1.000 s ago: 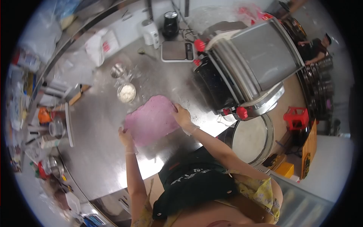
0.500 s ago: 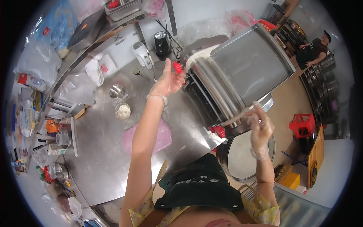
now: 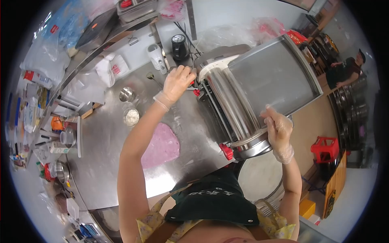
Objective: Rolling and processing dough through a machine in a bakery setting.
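A steel dough sheeter [image 3: 233, 103] with shiny rollers and a wide grey tray stands at the right side of the steel table. My left hand [image 3: 177, 83], in a clear glove, is closed round a red knob [image 3: 192, 83] at the far end of its rollers. Above the near end hangs my right hand [image 3: 278, 128], also gloved, its index finger stretched out and the others loosely bent, with nothing visible in it. Another red knob [image 3: 226, 151] sticks out at the machine's near corner. Flattened pink dough [image 3: 161, 146] lies on the table, partly behind my left forearm.
On the table stand a bowl of white powder [image 3: 131, 117] and a small metal cup [image 3: 126, 94]. A black appliance [image 3: 179, 47] and a white hand mixer [image 3: 156, 58] are at the back. A red stool [image 3: 325, 149] is on the floor; another person [image 3: 347, 71] stands far right.
My left hand, spread beside the red knob before, has turned over and closed round it. My right hand has moved slightly up along the machine's near end. The view has shifted a little.
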A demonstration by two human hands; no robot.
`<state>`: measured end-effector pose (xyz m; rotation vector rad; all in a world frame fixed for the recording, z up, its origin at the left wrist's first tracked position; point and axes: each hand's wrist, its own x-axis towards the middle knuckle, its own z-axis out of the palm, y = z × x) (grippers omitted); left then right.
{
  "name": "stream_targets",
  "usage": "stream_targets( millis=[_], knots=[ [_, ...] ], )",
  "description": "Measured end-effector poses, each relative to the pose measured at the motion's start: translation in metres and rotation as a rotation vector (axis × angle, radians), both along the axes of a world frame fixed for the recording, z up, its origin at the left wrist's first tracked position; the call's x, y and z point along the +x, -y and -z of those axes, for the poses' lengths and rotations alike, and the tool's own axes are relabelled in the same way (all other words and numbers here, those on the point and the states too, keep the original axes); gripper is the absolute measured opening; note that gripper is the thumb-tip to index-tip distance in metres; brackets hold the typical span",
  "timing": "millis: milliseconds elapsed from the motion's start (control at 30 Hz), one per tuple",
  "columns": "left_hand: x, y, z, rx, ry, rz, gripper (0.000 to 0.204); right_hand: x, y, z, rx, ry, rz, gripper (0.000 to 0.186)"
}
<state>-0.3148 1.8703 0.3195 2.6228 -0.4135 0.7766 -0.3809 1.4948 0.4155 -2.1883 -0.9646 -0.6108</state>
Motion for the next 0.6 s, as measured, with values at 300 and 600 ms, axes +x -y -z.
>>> stream_targets(
  millis=[300, 600],
  knots=[
    [-0.010, 0.021, 0.008, -0.620, -0.366, -0.089, 0.037, 0.001, -0.004, -0.001, -0.076, 0.044, -0.091, 0.040],
    [-0.006, 0.010, 0.005, -0.239, -0.195, -0.077, 0.039, -0.001, -0.005, -0.004, -0.132, 0.032, -0.110, 0.043]
  ],
)
